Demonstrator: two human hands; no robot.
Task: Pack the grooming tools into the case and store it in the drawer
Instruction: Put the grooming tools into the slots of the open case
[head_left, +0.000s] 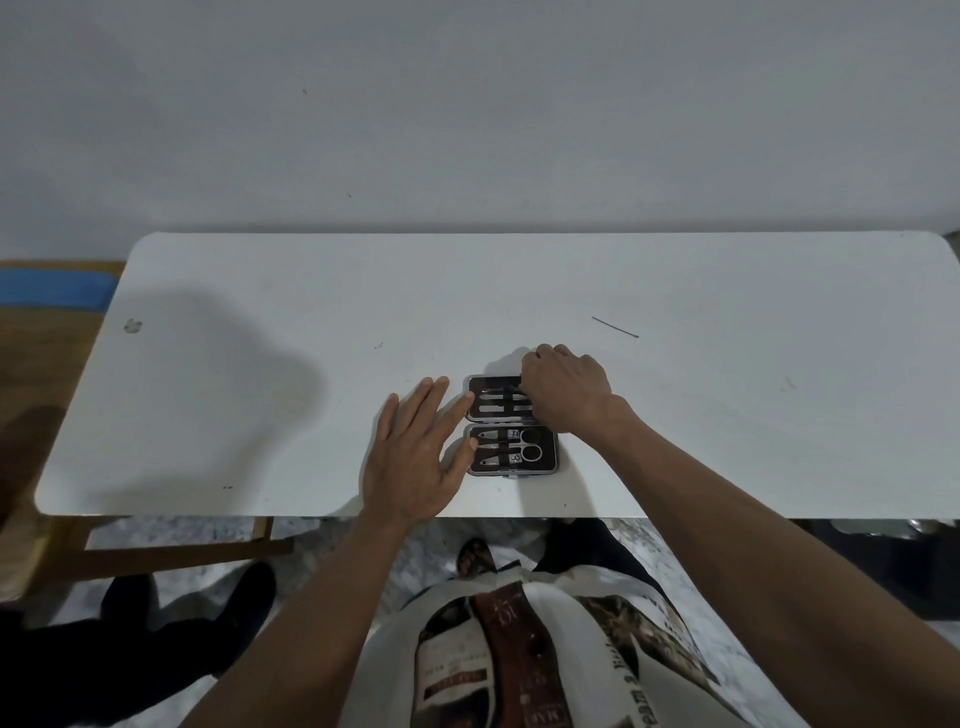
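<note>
Table: a white table (727, 415) with rounded corners stood against a pale wall (467, 104).
Case: a small dark case (511, 423) lay open and flat near the table's front edge, its two halves one behind the other.
Near half: it held scissors (522, 451) and other small metal tools side by side.
Far half: slim metal tools (501, 404) lay across it.
Left hand: the left hand (415, 457) lay spread, fingers straight, touching the case's left edge.
Right hand: the right hand (566, 387) was curled over the far half's right end, fingertips hidden.
Stray item: a thin dark stick (615, 327) lay apart, farther back to the right.
</note>
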